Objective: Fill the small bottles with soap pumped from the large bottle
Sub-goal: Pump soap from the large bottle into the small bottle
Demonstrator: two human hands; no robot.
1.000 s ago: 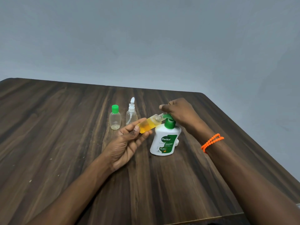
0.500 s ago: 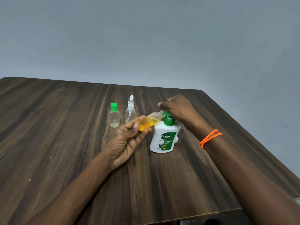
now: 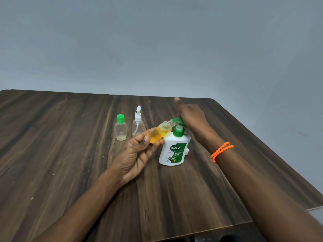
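The large bottle is white with a green pump and a green label panel carrying white lettering, while the small bottle tilted at its spout is clear plastic, its lower part filled with amber-yellow soap. Of the two other small bottles, one is clear with a bright green cap and the other is clear with a white spray top. The table shows dark brown wood grain in long streaks, the wall behind is plain grey-blue, and the bracelet is bright orange beads.
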